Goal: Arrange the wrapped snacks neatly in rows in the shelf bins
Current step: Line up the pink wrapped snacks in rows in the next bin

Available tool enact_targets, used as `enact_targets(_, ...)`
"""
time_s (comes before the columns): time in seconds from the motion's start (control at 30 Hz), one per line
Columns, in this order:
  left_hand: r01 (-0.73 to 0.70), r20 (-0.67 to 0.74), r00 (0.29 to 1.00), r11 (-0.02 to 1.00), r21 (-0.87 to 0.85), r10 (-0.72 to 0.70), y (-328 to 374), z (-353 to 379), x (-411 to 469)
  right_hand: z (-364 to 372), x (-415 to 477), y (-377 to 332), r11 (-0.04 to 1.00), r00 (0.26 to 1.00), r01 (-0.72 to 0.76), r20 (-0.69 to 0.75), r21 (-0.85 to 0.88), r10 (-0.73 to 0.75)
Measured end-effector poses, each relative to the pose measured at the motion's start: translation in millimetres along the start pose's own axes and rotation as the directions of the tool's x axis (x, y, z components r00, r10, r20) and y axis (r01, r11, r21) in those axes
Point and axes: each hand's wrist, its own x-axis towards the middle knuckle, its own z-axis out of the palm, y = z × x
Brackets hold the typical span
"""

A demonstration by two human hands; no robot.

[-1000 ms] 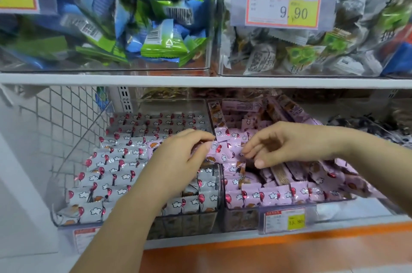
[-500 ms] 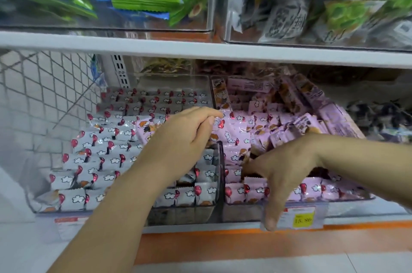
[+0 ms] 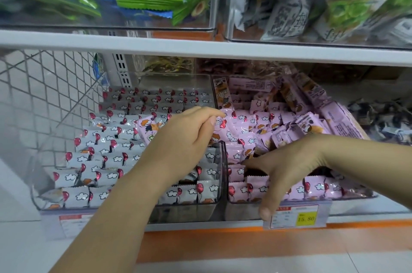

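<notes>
While left hand [image 3: 185, 139] pinches pink packet [image 3: 219, 121], right hand [image 3: 287, 165] spreads over front row [image 3: 316, 188] of pink bin [image 3: 243, 212], 3 o'clock of grey bin [image 3: 185, 212]; its grasp unclear. Step: likely filling row. Next: slot packet upright.

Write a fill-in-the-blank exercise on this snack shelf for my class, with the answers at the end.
1. The pink snacks fill the bin on the ____.
2. The balloons printed on the white snacks are ____.
3. The left hand holds packs that are ____.
4. The yellow price tag reads ____.
Answers: right; red; pink; 15.80
</notes>
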Motion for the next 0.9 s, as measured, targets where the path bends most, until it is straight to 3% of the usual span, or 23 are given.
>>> enact_targets(0.1,-0.003,0.002,1.000,1.000,-0.001,0.003,1,0,0,9,16,1,0.984,0.998,-0.013,-0.068,-0.178,0.001)
enact_targets(0.23,0.010,0.013,1.000,1.000,0.013,-0.010,1,0,-1,9,9,2,0.983,0.992,0.009,-0.119,-0.184,-0.031)
enact_targets(0.33,0.012,0.019,1.000,1.000,0.020,-0.012,1,0,-1,-1,-8,1,1.000,0.999,0.007,-0.036,0.010,-0.007)
enact_targets(0.4,0.019,0.021,1.000,1.000,0.012,-0.019,2,0,-1,-6,-14,3,0.998,0.999,0.040,-0.016,0.052,-0.040)
enact_targets(0.63,0.014,0.018,1.000,1.000,0.009,-0.015,4,-1,-4,-7,-19,12,0.955,0.978,0.170,-0.163,0.243,-0.133)
enact_targets(0.9,0.018,0.019,1.000,1.000,0.017,-0.018,2,-1,-5,2,-20,7,0.998,0.932,0.069,-0.357,0.005,-0.063)
